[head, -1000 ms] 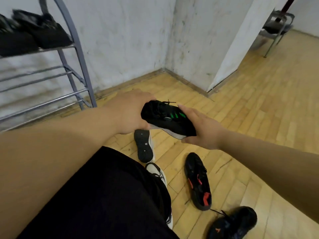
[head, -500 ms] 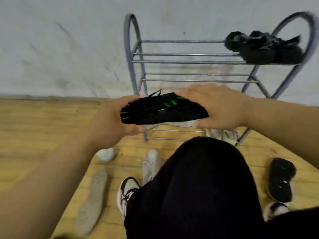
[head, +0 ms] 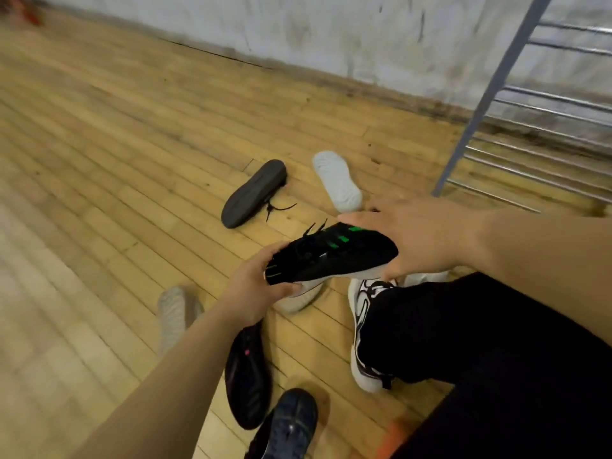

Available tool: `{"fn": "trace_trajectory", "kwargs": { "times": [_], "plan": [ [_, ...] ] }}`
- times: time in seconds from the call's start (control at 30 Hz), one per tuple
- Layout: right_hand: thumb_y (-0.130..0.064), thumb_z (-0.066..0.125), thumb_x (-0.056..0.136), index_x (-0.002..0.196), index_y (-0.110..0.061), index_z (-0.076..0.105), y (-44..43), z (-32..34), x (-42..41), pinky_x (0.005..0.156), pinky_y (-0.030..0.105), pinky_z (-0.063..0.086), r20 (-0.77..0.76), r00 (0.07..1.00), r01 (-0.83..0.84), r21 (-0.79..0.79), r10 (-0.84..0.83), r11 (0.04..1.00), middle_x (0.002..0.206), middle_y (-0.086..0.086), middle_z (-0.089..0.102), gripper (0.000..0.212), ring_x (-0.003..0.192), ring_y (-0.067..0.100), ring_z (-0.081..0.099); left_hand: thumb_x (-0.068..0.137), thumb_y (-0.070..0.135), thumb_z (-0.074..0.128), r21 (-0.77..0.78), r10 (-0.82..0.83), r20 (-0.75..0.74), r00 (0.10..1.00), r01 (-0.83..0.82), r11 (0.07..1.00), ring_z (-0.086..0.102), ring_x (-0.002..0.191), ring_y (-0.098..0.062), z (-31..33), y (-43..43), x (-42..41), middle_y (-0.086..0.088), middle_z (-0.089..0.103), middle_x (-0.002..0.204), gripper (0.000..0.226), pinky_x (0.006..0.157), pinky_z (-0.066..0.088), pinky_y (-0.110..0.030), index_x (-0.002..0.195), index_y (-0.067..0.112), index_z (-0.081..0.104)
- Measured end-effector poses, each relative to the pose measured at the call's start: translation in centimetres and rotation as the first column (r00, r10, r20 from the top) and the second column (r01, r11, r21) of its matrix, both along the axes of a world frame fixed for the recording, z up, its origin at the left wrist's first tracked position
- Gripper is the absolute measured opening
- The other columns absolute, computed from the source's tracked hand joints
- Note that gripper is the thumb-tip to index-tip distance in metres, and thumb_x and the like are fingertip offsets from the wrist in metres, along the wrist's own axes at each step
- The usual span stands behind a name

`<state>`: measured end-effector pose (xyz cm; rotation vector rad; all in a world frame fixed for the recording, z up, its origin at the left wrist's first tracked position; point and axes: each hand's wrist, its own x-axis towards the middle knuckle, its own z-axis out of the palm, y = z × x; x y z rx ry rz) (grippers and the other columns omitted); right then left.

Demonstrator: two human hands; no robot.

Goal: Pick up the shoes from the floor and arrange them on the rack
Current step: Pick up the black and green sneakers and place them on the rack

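A black shoe with green stripes (head: 334,256) hangs above the floor between both hands. My left hand (head: 256,289) grips its toe end from below. My right hand (head: 417,236) wraps around its heel end. The grey metal rack (head: 490,97) stands at the upper right, only its left leg and lower bars in view. On the floor lie a dark shoe sole-up (head: 253,193), a white shoe sole-up (head: 337,180), a beige shoe (head: 175,313), a black shoe with a pink mark (head: 246,376) and a dark blue shoe (head: 291,425).
My leg in black trousers (head: 480,342) with a white-and-black sneaker (head: 364,326) fills the lower right. Another pale shoe (head: 298,298) lies partly under the held one. The wall and baseboard (head: 298,71) run along the top. Open wooden floor (head: 99,160) spreads to the left.
The view has swung left and down, away from the rack front towards the floor. Both hands still hold the black shoe, now lower and to the left of the rack.
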<state>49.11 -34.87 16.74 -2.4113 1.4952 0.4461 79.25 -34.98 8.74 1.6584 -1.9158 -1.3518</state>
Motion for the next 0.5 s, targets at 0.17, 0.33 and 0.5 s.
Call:
{"fn": "trace_trajectory", "kwargs": {
  "times": [0.17, 0.33, 0.5],
  "plan": [
    [-0.064, 0.072, 0.078, 0.16, -0.047, 0.002, -1.0, 1.1, 1.8, 0.089, 0.039, 0.051, -0.049, 0.999, -0.008, -0.039, 0.006, 0.999, 0.141, -0.001, 0.044, 0.109, 0.12, 0.028, 0.052, 0.081, 0.04, 0.084, -0.023, 0.136, 0.048, 0.99, -0.135, 0.991, 0.053, 0.123, -0.006, -2.9, -0.1, -0.4, 0.021, 0.051, 0.139, 0.085, 0.098, 0.047, -0.033, 0.153, 0.043, 0.039],
    [-0.064, 0.074, 0.073, 0.158, -0.046, 0.005, -1.9, 0.9, 2.9, 0.078, 0.041, 0.057, -0.146, 0.989, -0.032, -0.049, 0.024, 0.998, 0.127, -0.003, 0.05, 0.111, 0.104, 0.025, 0.061, 0.084, 0.046, 0.08, -0.026, 0.324, 0.134, 0.937, -0.323, 0.946, 0.058, 0.115, -0.013, -5.9, 1.5, 1.4, 0.007, 0.057, 0.133, 0.079, 0.083, 0.045, -0.026, 0.152, 0.036, 0.041],
    [-0.064, 0.075, 0.066, 0.156, -0.044, 0.013, -2.6, 0.8, 3.9, 0.078, 0.044, 0.058, -0.156, 0.986, -0.057, 0.036, 0.062, 0.998, 0.123, -0.002, 0.051, 0.112, 0.102, 0.026, 0.061, 0.086, 0.048, 0.078, 0.112, 0.259, 0.245, 0.934, -0.292, 0.95, 0.06, 0.112, -0.017, -8.9, 4.5, 3.7, 0.005, 0.059, 0.131, 0.075, 0.09, 0.048, -0.032, 0.151, 0.03, 0.044]
  ]
}}
